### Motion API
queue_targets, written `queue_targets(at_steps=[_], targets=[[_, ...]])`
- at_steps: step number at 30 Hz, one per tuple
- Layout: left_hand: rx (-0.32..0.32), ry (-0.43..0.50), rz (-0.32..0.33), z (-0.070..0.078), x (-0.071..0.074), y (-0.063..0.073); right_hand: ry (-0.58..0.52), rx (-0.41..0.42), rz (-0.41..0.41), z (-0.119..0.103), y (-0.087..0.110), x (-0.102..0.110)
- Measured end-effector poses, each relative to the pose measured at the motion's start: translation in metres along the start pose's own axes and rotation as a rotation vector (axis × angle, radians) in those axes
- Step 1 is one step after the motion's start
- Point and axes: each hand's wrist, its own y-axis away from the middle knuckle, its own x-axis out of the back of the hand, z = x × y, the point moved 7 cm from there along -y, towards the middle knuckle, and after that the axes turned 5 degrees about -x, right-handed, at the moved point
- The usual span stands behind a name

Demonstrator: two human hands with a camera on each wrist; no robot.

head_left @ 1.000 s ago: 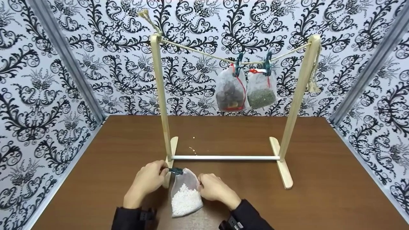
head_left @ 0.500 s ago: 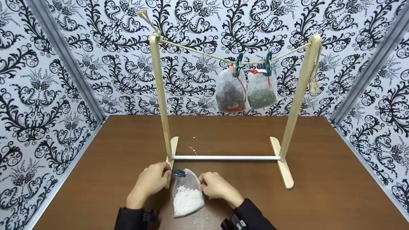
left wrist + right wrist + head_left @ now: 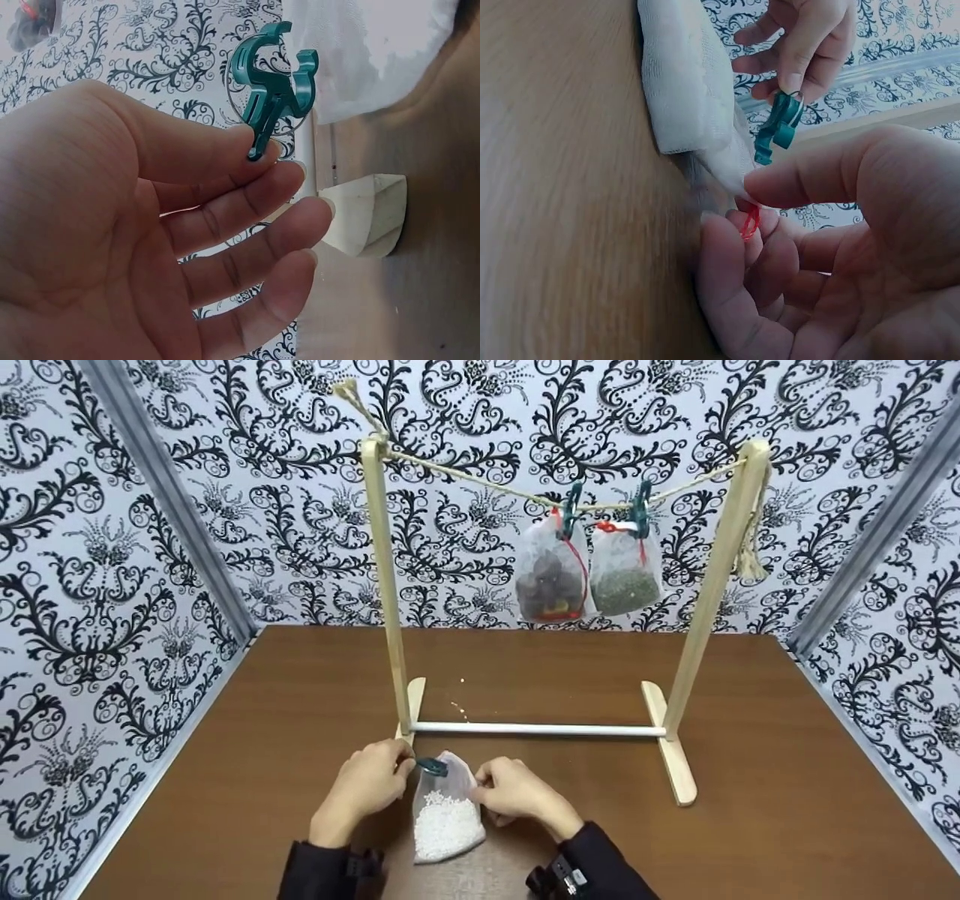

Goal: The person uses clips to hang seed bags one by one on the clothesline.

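Note:
My left hand [image 3: 366, 786] pinches a dark green plastic clothes clip [image 3: 433, 766] between thumb and index finger, its other fingers loosely bent. In the left wrist view the clip [image 3: 262, 82] has its curved jaws apart with nothing between them. Near its tip, on the tabletop, lies a white mesh drawstring bag [image 3: 448, 826] partly filled with small white grains. My right hand [image 3: 521, 791] pinches this bag's right edge, near the mouth. A bit of red drawstring [image 3: 750, 223] shows between the right fingers in the right wrist view.
Behind the hands stands a wooden rack [image 3: 388, 585] with a sagging rope [image 3: 480, 480] and a white bottom rod [image 3: 536, 729]. From the rope, green clips hold a mesh bag of dark pieces [image 3: 553, 581] and one of green bits [image 3: 626, 585]. A few crumbs [image 3: 459, 709] lie behind the rod.
My left hand and the clip have moved slightly right, toward the bag's mouth. The right hand keeps its pinch on the bag's edge. The head view has shifted a little.

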Motion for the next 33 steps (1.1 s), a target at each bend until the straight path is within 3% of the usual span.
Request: queue_targets(at_steps=[4,9,15,20,26,33], targets=[[-0.022,-0.022,0.050,0.002,0.005,0.006,0.000,0.027,0.018,0.001,0.001,0.004],[-0.079,-0.091,0.130,0.010,0.020,0.014,0.065,0.147,0.089,-0.005,0.001,0.019],[-0.197,-0.223,0.235,0.031,0.049,0.013,0.241,0.329,0.250,-0.035,0.007,0.040],[-0.262,-0.271,0.287,0.043,0.071,0.008,0.275,0.422,0.354,-0.061,0.014,0.061],[-0.318,-0.297,0.353,0.059,0.106,0.000,0.251,0.487,0.491,-0.090,0.023,0.085],[-0.434,-0.371,0.412,0.093,0.157,-0.018,0.111,0.502,0.508,-0.126,0.023,0.108]])
